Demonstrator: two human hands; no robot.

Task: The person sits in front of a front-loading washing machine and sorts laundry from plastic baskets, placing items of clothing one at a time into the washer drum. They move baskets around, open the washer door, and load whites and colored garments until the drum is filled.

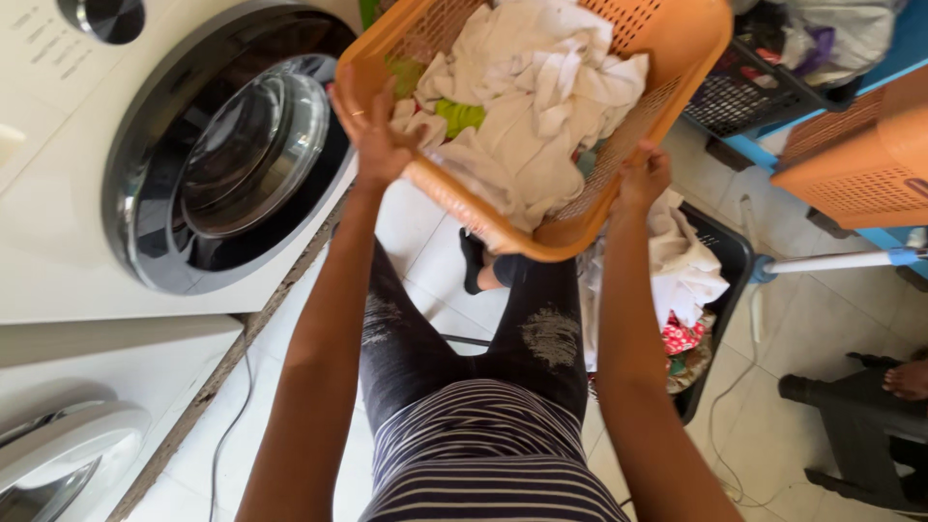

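Gripping the orange laundry basket (677,39) of white cloths (541,97), we are clasping its rim with our left hand (372,130) and right hand (643,174), beside the washing machine (145,174).

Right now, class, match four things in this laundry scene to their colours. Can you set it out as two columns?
Things:
1. basket held up by left hand and right hand
2. washing machine
3. crate on the floor
4. top cloth in the basket

Colours:
A. black
B. orange
C. cream
D. white

Pairs: 1-B, 2-D, 3-A, 4-C
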